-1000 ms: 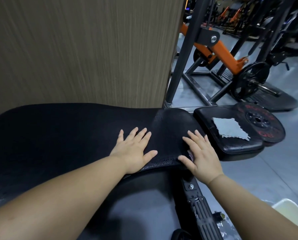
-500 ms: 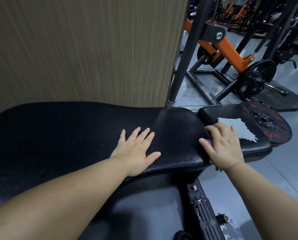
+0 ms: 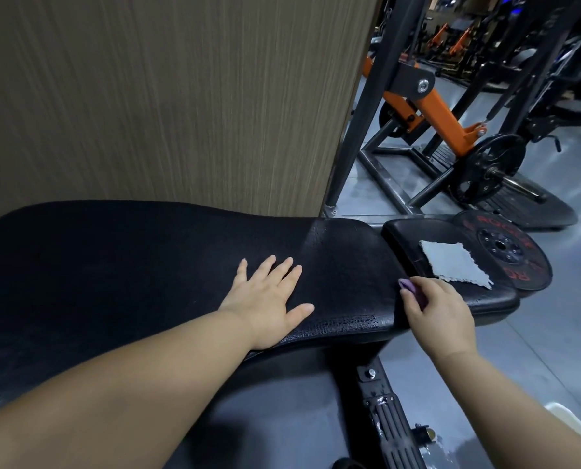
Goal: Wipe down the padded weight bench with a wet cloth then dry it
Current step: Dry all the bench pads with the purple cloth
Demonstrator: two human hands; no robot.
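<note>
Head view: left hand (image 3: 268,299) stays flat on bench (image 3: 113,265); right hand (image 3: 441,313), drawn back, apparently pinches purple cloth (image 3: 412,289).

Two arms in shot, both bare from frame edge to fingertips, skin only. Left forearm (image 3: 130,384) at 8 o'clock: broad, rounded, smooth. Right forearm (image 3: 519,401) at 4 o'clock: looks slimmer, faint crease at the wrist. Left hand (image 3: 268,299): short, rounded fingers, bare. Right hand (image 3: 437,316): back of it showing, bare too.
</note>
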